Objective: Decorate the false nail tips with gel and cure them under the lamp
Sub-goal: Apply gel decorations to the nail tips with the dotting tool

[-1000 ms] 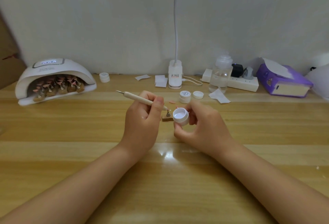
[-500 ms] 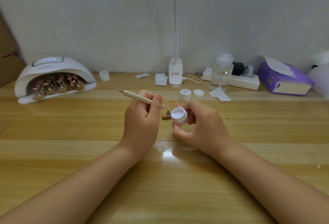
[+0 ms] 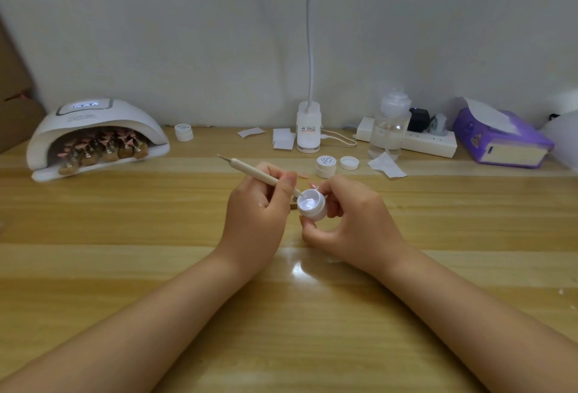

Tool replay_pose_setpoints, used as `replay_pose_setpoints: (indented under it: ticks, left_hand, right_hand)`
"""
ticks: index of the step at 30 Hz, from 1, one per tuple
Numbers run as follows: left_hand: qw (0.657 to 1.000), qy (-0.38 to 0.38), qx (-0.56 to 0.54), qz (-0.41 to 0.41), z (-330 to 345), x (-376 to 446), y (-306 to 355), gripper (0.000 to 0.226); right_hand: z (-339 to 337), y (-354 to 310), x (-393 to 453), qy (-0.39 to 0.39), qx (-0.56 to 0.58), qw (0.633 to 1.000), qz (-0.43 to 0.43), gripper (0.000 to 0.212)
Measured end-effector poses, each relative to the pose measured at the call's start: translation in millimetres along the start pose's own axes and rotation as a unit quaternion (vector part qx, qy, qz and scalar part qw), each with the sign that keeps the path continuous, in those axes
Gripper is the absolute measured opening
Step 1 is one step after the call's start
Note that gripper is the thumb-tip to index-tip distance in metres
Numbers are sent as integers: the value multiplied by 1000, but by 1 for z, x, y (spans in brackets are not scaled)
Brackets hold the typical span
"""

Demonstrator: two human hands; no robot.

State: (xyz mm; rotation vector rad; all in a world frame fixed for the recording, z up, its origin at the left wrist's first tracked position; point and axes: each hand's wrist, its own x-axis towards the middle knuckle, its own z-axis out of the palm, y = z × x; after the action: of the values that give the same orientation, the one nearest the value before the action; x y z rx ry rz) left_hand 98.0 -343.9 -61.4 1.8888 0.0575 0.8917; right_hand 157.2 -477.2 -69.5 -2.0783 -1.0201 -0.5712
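Home nail desk: curing lamp (image 3: 97, 133), tissue box (image 3: 500, 142).

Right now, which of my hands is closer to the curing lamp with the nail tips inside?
Left. Your left hand, gripping the dotting tool, is nearer the curing lamp at the far left. Your right hand, holding the gel pot, lies farther right.

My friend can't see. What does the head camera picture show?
A left hand dips a dotting pen into a small open gel jar held by the right hand. Pink nail tips sit under the curing lamp.
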Motion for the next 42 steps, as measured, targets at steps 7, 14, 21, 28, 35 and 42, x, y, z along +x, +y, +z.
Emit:
replay_pose_setpoints:
  ticks: [7, 14, 21, 28, 35, 42]
  left_hand:
    - [1000, -6, 8, 0, 1, 0, -1, 28]
    - [1000, -10, 15, 4, 0, 0, 0, 28]
    - [1000, -9, 19, 2, 0, 0, 0, 29]
    - [1000, 7, -19, 2, -1, 0, 7, 25]
    - [996, 26, -87, -26, -3, 6, 11, 24]
    - [975, 38, -191, -106, -4, 14, 19, 31]
  right_hand:
    - [0, 0, 0, 0, -3, 1000, -1, 27]
    - [0, -1, 0, -3, -3, 1000, -1, 26]
    - [0, -1, 0, -6, -7, 1000, 5, 26]
    - [1, -2, 0, -4, -7, 1000, 20, 27]
    - [0, -2, 0, -6, -1, 1000, 30, 27]
    - [1, -1, -1, -13, 7, 999, 38, 27]
